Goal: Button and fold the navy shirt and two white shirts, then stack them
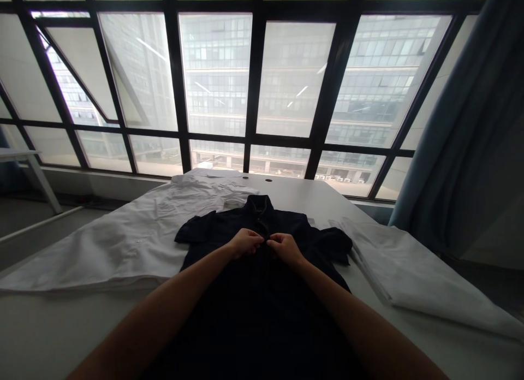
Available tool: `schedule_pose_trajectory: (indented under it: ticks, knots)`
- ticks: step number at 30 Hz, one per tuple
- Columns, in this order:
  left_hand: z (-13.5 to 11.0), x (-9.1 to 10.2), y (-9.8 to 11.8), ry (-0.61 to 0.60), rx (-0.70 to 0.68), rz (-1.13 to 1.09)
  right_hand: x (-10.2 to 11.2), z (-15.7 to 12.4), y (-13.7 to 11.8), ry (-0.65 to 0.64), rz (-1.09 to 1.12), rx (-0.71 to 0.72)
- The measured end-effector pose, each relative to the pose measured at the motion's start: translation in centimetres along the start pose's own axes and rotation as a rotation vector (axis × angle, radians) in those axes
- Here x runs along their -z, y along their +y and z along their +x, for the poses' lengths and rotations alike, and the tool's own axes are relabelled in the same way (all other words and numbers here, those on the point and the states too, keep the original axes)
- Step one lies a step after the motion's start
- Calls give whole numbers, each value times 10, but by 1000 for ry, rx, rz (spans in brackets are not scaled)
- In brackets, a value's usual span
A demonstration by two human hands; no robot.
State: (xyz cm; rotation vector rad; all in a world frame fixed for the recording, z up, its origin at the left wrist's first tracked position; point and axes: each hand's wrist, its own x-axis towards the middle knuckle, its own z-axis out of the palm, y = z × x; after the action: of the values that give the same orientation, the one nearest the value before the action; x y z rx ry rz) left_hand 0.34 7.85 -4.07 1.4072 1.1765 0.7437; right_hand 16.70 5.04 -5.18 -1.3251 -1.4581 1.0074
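A dark short-sleeved shirt [239, 231] lies face up on the white table [303, 191], its collar toward the window and its sleeves spread to both sides. My left hand [246, 242] pinches the front opening just below the collar. Close beside it on the right, my right hand [285, 247] pinches the other edge of that opening. Fingertips of both hands nearly meet at the middle of the chest. Whether a button sits between them is too small and dark to tell. Below my hands the shirt's lower part fades into shadow.
A rumpled white garment [118, 232] covers the table's left side. Folded white cloth [413, 260] lies along the right side. Beyond the table stands a large framed window [216, 74], with a blue-grey curtain [446, 129] at right. Another white table [43, 183] stands at far left.
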Motion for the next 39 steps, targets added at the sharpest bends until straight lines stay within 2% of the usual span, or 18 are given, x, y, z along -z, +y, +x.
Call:
schedule_pose_trajectory:
  ticks: [9,15,19,25,28,33,39]
  knots:
    - [0,-6,-4,53,-80,83,-2,-6,0,5,-84,87]
    - [-2,-8,-4,51,-74,101,-2,-6,-3,28,15,-8]
    - [-5,-8,-1,20,-83,110,-2,-5,-7,1,14,-19]
    - [-6,-7,0,-4,-58,106,-2,-3,-5,-37,-67,23]
    - [-4,-7,0,-11,-23,76,-4,-3,-1,-13,-151,95]
    - [0,-10,-4,46,-62,113,-9,-7,-1,69,-327,214]
    - [2,-14,-7,105,-67,152,-10,-6,-2,72,-341,194]
